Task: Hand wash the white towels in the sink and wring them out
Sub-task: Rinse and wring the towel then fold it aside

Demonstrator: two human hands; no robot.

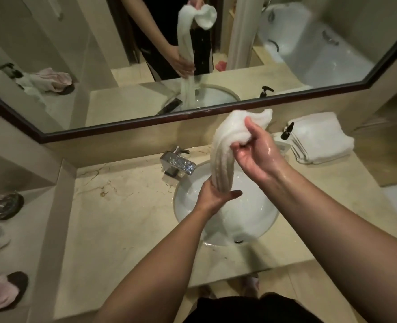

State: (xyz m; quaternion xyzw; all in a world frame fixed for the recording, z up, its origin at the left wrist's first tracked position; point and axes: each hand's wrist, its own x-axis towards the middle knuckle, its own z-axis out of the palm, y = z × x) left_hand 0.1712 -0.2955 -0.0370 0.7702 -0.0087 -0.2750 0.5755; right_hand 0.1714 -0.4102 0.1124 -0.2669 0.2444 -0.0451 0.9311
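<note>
White wet towel [225,159] hangs in a long rope shape over the sink [258,220]. Right hand [255,155] is up high w/ fingers [240,145] curled tight on the top bunch of the towel. Left hand [213,197] is lower down, fingers wrapped round the bottom part of the rope, just above the bowl. Both hands look wet & shiny. The very end of the towel is hidden behind the left hand, so can't tell if it touches the water.

How far along? My guess: this towel is washed already & now it's being squeezed out, maybe part way thru. It looks heavy & soaked, so prob more twists are needed. Water sits in the sink near the drain [239,241]. The tap [179,163] looks off, no stream to see.

Off to the right on the tabletop [123,217] sits a stack of folded white towels [321,138], next to a pump bottle [287,132]. They look dry & neat, so I think those are not washed yet. That means lots is left: finish wringing this one, put it somewhere, then do the rest one by one.

The mirror [99,66] shows the same thing from the front, w/ the towel dangling down to the bowl.
</note>
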